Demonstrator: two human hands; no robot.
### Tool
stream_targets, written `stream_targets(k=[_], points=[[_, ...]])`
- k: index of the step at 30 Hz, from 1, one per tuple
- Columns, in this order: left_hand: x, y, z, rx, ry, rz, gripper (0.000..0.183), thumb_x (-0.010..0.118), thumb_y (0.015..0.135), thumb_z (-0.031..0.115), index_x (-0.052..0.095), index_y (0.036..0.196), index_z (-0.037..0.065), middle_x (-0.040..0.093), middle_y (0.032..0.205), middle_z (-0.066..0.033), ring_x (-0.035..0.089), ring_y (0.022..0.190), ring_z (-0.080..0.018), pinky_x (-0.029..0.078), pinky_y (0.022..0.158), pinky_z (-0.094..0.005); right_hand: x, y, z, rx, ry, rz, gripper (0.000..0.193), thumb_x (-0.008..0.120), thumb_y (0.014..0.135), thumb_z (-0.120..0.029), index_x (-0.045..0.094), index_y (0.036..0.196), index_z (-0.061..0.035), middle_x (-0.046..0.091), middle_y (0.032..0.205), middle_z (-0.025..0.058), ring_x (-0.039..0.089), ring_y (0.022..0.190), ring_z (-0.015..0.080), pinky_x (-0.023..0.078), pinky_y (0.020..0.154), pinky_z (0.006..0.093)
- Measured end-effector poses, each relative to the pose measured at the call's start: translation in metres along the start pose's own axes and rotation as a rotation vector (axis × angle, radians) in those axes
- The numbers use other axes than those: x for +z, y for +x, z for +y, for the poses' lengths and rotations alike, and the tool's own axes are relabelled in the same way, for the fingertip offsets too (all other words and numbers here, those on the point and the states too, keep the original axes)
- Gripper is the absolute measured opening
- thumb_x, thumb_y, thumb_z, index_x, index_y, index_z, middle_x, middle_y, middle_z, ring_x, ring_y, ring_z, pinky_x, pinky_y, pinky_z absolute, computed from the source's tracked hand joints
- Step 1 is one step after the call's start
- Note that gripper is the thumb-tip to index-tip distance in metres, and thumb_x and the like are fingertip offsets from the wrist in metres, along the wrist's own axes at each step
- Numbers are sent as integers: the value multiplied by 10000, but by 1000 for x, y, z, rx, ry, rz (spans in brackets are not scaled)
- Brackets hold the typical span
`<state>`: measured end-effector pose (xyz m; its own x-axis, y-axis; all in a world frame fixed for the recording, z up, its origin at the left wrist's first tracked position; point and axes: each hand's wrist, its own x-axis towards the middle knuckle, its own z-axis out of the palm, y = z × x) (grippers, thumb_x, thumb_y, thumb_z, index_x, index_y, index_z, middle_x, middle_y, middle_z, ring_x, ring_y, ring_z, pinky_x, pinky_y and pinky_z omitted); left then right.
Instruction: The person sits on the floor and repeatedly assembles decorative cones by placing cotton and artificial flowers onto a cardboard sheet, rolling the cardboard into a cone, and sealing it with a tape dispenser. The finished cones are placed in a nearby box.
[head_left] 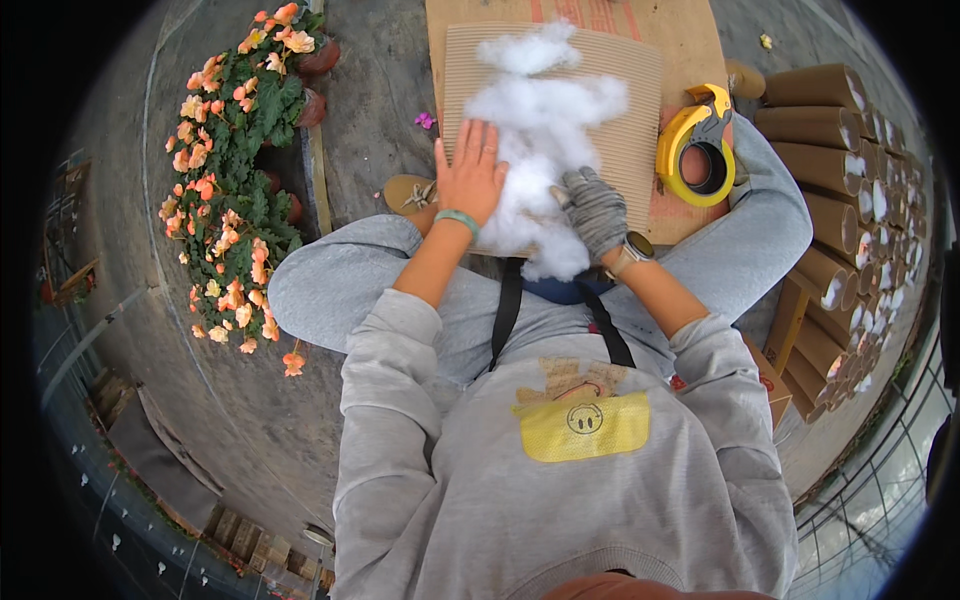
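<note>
A loose strip of white fluffy wadding (548, 105) lies over a sheet of corrugated cardboard (630, 75). My left hand (472, 172), bare with a green bangle at the wrist, rests flat with fingers stretched out across the cardboard and the wadding's left edge. On the right side, my right hand (597, 212) wears a grey glove and a watch. Its fingers are curled at the wadding's edge, closed on some of it; the fingertips are partly hidden. The near end of the wadding hangs past the cardboard toward my lap.
A yellow tape dispenser (695, 148) sits on the larger cardboard base (685, 225) by my right knee. Many brown cardboard tubes with white filling (815, 170) are stacked at right. Potted orange flowers (230, 180) line the left. A pink blossom (425, 121) lies on the floor.
</note>
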<state>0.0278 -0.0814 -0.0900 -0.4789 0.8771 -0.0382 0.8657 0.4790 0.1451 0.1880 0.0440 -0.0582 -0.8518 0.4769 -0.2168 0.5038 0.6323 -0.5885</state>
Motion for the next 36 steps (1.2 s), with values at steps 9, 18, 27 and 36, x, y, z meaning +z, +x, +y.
stream_targets(k=[9,18,27,36], points=[[-51,-14,24,-50,-630,365,500,438,903,263,383,1367,87,248,1473,-140,209,1350,-355,127,1094,-523,-52,-68,-8,531,850,-131,247,534,872,-52,515,1117,-19,580,883,51,515,680,64,424,514,180],[-12,-8,58,56,-134,-41,612,575,807,446,414,1361,239,210,1488,-142,142,1367,-378,128,1047,-621,-29,-62,-13,278,825,-186,321,577,838,-80,547,1149,-6,616,1000,104,596,836,211,476,743,340],[-37,-15,51,-76,-409,65,857,642,736,426,241,1434,133,123,1512,-152,76,1381,-399,85,1062,-613,-10,4,8,-509,-512,159,529,510,870,-308,432,1302,-14,399,1379,174,342,1300,317,162,1102,487],[-75,-211,-4,-796,-811,906,502,485,877,286,406,1304,34,414,1363,-175,368,1256,-367,302,1010,-467,-135,-13,-49,29,629,163,371,449,964,-314,525,1190,-31,562,943,11,496,771,68,430,702,223]])
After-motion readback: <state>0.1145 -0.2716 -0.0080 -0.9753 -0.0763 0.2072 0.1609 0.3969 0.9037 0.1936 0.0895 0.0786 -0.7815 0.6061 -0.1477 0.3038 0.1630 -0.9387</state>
